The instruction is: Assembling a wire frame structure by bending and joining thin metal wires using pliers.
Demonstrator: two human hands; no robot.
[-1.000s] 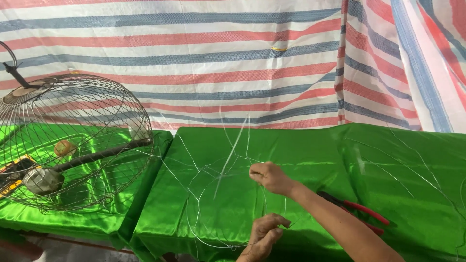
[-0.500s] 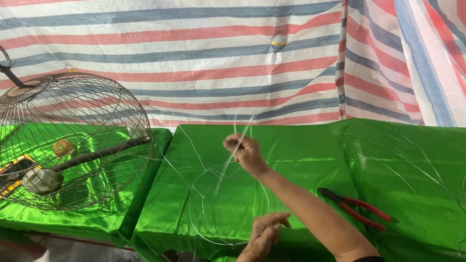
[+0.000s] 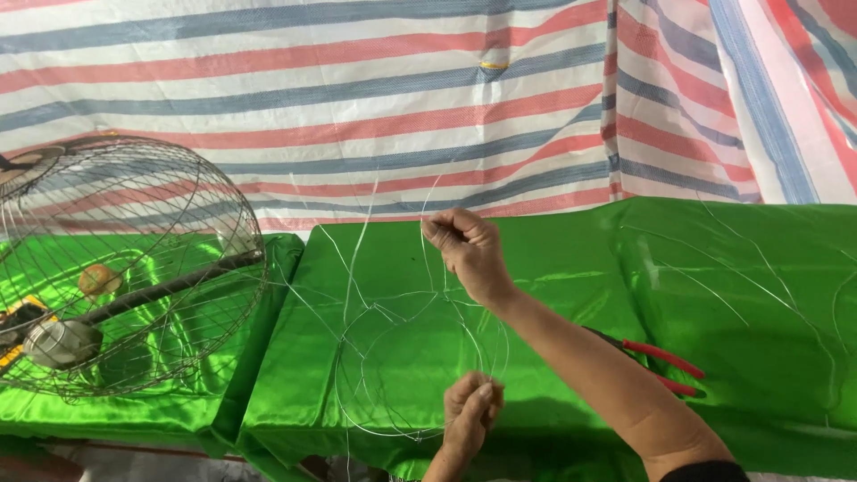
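Since the thin wire loops (image 3: pixel 420 357) look light and springy, the right hand (image 3: pixel 469 250) and left hand (image 3: pixel 469 415) each pinch 1 strand firmly.

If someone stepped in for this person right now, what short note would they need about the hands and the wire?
Right hand: raised over the green cloth, fingers pinched shut on a thin wire strand that rises from the wire loops.
Left hand: low at the near table edge, fingers pinched on the lower part of the same wire loops.
Things: the thin wire forms several rough rings lying on the cloth, with loose ends sticking up. Red-handled pliers lie on the cloth behind the right forearm, untouched. A domed wire cage sits on the table to the left.
Done: rough rings formed.
Left: loose strands are not yet tied in.
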